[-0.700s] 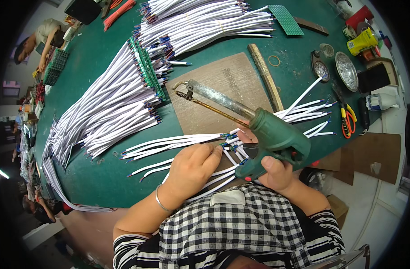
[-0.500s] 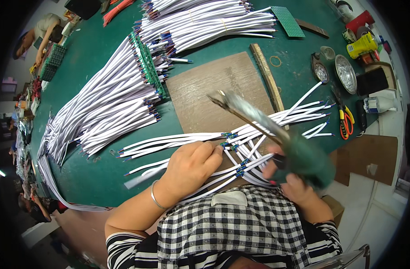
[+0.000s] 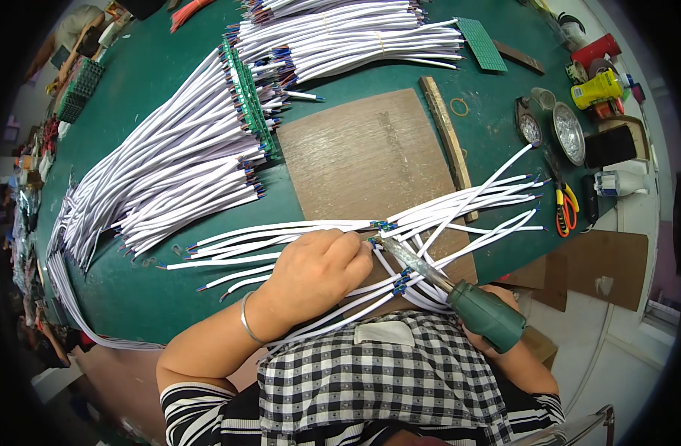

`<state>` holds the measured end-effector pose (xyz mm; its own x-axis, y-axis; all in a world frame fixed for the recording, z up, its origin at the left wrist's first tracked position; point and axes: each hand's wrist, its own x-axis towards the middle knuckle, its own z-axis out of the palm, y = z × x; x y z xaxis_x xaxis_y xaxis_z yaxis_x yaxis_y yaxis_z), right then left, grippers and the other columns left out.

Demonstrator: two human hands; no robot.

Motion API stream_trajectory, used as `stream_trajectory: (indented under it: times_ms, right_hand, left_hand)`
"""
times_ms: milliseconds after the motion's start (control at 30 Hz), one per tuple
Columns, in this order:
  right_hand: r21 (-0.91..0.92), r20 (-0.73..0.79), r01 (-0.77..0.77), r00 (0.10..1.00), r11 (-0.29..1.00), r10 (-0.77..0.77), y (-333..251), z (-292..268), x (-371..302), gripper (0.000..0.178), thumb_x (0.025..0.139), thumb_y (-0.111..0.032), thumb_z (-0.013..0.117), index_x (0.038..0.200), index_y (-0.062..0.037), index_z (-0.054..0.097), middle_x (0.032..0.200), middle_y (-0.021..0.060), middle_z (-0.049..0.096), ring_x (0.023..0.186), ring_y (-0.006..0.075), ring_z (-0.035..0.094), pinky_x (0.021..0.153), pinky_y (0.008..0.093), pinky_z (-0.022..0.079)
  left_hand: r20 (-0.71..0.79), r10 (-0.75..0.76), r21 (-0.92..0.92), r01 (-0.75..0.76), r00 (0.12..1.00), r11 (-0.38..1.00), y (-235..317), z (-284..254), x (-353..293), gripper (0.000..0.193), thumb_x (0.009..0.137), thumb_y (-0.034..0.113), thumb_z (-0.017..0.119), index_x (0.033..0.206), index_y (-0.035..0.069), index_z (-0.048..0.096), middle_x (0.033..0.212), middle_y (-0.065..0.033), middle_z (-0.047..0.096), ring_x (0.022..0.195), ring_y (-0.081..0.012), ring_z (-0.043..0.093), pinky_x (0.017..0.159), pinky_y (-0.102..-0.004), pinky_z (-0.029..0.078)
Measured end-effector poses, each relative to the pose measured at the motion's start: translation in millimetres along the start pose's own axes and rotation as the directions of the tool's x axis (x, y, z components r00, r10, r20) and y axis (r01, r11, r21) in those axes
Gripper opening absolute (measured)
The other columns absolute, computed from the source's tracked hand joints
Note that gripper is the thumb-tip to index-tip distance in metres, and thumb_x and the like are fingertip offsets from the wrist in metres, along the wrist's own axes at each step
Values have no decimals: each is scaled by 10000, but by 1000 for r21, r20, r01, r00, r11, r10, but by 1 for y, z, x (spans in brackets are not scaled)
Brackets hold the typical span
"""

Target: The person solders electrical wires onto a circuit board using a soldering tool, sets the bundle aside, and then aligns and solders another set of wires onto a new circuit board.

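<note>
Closed fingertips of my left hand (image 3: 319, 271) press on a white cable's end beside a small green circuit board (image 3: 381, 225); the exact grip is hidden under the fingers. A green-bodied soldering gun (image 3: 490, 318) is gripped in my right hand (image 3: 502, 297). Its long metal barrel slants up and left, and the tip is at the cable joint by my left fingertips, touching or nearly so. White cables (image 3: 459, 204) with blue and brown wire ends fan out left and right of the joint. Another row of joined ends (image 3: 402, 281) lies nearer my checked apron.
Bundles of white cables (image 3: 169, 149) and a green circuit-board strip (image 3: 243, 97) fill the left and back. A brown board (image 3: 363, 141) and wooden bar (image 3: 446, 141) lie ahead. At right are orange-handled pliers (image 3: 566, 212), a metal dish (image 3: 569, 132) and a yellow bottle (image 3: 595, 91).
The soldering gun has swung down and its tip has come to the joint at my left fingertips. My left hand stays nearly in place. The view has shifted slightly.
</note>
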<state>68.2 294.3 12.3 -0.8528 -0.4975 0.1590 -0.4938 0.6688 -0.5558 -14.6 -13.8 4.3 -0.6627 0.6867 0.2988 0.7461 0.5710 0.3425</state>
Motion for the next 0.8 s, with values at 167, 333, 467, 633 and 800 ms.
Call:
stream_trajectory:
  times_ms: [167, 333, 467, 633, 800]
  right_hand:
    - [-143, 2, 133, 991, 981, -134, 0, -3, 5, 442, 721, -268, 714, 1056, 5, 621, 966, 105, 668, 825, 239, 660, 750, 312, 538]
    - [-53, -25, 51, 998, 997, -52, -1, -1, 2, 440, 694, -273, 725, 1026, 0, 630, 954, 109, 668, 813, 251, 666, 730, 320, 546]
    - [-40, -20, 19, 1000, 999, -20, -2, -1, 3, 414, 702, -277, 733, 993, -3, 627, 900, 102, 677, 752, 247, 678, 668, 305, 553]
    - [57, -12, -136, 990, 989, 137, -7, 1, -1, 217, 769, -218, 685, 933, -76, 681, 943, 89, 642, 827, 257, 623, 689, 347, 505]
    - [45, -2, -101, 995, 994, 101, -1, 1, -7, 210, 762, -220, 689, 924, -85, 682, 950, 87, 650, 833, 252, 632, 687, 338, 514]
  left_hand:
    - [-4, 3, -10, -3, 1000, 1000, -1, 1, 0, 177, 747, 97, 621, 913, 35, 629, 858, -77, 588, 721, -209, 588, 586, -315, 483]
    - [-31, 12, 1, -11, 999, 1000, -1, 2, 2, 148, 741, 109, 610, 874, 44, 603, 796, -56, 548, 708, -195, 574, 590, -309, 477]
    - [6, 2, -15, -2, 1000, 1000, -1, 1, 1, 199, 742, 99, 613, 929, 35, 623, 851, -74, 581, 711, -209, 581, 591, -316, 483]
    - [17, 0, -10, 0, 1000, 1000, -1, 0, 1, 202, 742, 105, 609, 931, 36, 624, 853, -72, 581, 715, -207, 583, 596, -316, 485]
    - [34, -8, -9, 9, 999, 1000, -1, -1, 2, 205, 745, 111, 606, 935, 36, 624, 859, -71, 583, 719, -207, 585, 599, -316, 486]
